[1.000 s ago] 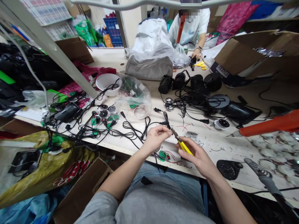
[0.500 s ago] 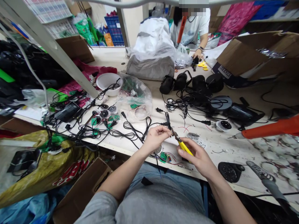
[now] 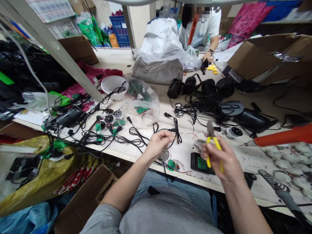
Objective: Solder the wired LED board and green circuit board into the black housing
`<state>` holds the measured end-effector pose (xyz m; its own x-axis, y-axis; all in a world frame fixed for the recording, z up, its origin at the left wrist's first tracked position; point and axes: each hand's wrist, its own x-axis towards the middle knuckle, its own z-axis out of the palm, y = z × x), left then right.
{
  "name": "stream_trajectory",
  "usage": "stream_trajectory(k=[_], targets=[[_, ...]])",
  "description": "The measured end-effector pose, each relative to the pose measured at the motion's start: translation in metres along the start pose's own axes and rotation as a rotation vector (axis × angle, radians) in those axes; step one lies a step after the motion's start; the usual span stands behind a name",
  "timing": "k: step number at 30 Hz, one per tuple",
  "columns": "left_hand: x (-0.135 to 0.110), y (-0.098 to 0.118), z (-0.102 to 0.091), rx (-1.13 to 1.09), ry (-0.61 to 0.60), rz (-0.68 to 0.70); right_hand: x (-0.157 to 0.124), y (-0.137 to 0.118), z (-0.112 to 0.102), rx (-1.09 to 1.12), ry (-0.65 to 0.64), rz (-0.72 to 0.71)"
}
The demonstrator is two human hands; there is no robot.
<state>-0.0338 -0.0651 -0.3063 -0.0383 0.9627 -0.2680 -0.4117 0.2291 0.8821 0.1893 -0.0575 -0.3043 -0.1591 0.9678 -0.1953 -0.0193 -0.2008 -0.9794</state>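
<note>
My left hand [image 3: 159,144] is closed in a pinch on a thin black power cord [image 3: 178,131], whose folded bundle and plug lie just past the fingertips. My right hand [image 3: 225,156] grips wire cutters [image 3: 214,143] with yellow handles, the jaws pointing up and away from the cord. Below the cutters lies a black housing [image 3: 195,162] with a green circuit board in it. A round metal mesh speaker [image 3: 165,155] is partly under my left wrist, beside a small green circuit board [image 3: 171,165] with red wires.
Tangled black cords and small boards cover the left. A white bowl [image 3: 114,85] and clear plastic bag [image 3: 146,110] stand behind. Black device housings [image 3: 209,87] sit farther back. An orange electric screwdriver [image 3: 282,135] juts in from the right. A co-worker [image 3: 207,35] handles parts across the bench.
My right hand has moved right and up with the wire cutters, away from the cord and my left hand. The black housing with the board has come into view. My left hand shifted slightly left.
</note>
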Motion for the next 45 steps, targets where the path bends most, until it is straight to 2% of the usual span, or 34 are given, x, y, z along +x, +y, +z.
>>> stream_trajectory(k=[1, 3, 6, 7, 10, 13, 17, 20, 22, 24, 27, 29, 30, 32, 33, 35, 37, 39, 42, 45], targets=[[0.0, 0.0, -0.001, -0.006, 0.013, 0.007, 0.009, -0.005, -0.002, -0.04, 0.055, -0.055], [0.0, -0.001, -0.001, -0.019, 0.026, 0.024, 0.034, -0.015, 0.004, -0.283, 0.125, -0.168], [-0.001, -0.005, 0.002, -0.024, 0.012, 0.041, 0.086, -0.031, 0.041, -0.859, 0.062, -0.174], [-0.002, -0.006, 0.003, -0.021, 0.007, 0.042, 0.106, -0.035, 0.058, -0.917, 0.064, -0.159], [-0.007, -0.01, 0.003, -0.018, 0.025, 0.043, 0.158, -0.042, 0.108, -0.979, 0.091, -0.11], [-0.015, -0.016, 0.0, -0.004, 0.066, 0.067, 0.195, -0.041, 0.142, -1.0, 0.105, -0.078], [-0.02, -0.027, -0.008, 0.035, 0.045, 0.108, 0.218, -0.04, 0.164, -0.963, 0.062, -0.082], [-0.016, -0.032, -0.011, 0.109, 0.052, 0.152, 0.215, -0.047, 0.166, -0.927, 0.057, -0.145], [-0.011, -0.033, -0.012, 0.156, 0.08, 0.176, 0.197, -0.053, 0.159, -0.902, 0.076, -0.218], [-0.007, -0.032, -0.012, 0.192, 0.093, 0.178, 0.16, -0.055, 0.14, -0.861, 0.096, -0.309], [-0.002, -0.029, -0.011, 0.279, 0.081, 0.157, 0.075, -0.041, 0.095, -0.781, 0.179, -0.454], [0.002, -0.028, -0.01, 0.352, 0.104, 0.17, 0.007, -0.019, 0.064, -0.597, 0.287, -0.791], [0.003, -0.028, -0.008, 0.375, 0.121, 0.183, -0.026, -0.005, 0.05, -0.571, 0.345, -0.87], [0.005, -0.026, -0.002, 0.393, 0.12, 0.195, -0.084, 0.025, 0.023, -0.605, 0.467, -0.83], [0.005, -0.026, 0.003, 0.396, 0.097, 0.191, -0.107, 0.039, 0.01, -0.613, 0.565, -0.731], [0.003, -0.024, 0.018, 0.407, 0.019, 0.171, -0.139, 0.063, -0.013, -0.543, 0.852, -0.504], [-0.002, -0.024, 0.036, 0.43, -0.072, 0.151, -0.153, 0.076, -0.034, -0.412, 1.011, -0.369], [-0.006, -0.027, 0.055, 0.458, -0.161, 0.129, -0.15, 0.076, -0.052, -0.362, 1.058, -0.383], [-0.011, -0.033, 0.075, 0.478, -0.241, 0.077, -0.127, 0.06, -0.073, -0.495, 1.055, -0.446], [-0.015, -0.037, 0.081, 0.444, -0.253, 0.012, -0.107, 0.039, -0.086, -0.707, 0.966, -0.454]])
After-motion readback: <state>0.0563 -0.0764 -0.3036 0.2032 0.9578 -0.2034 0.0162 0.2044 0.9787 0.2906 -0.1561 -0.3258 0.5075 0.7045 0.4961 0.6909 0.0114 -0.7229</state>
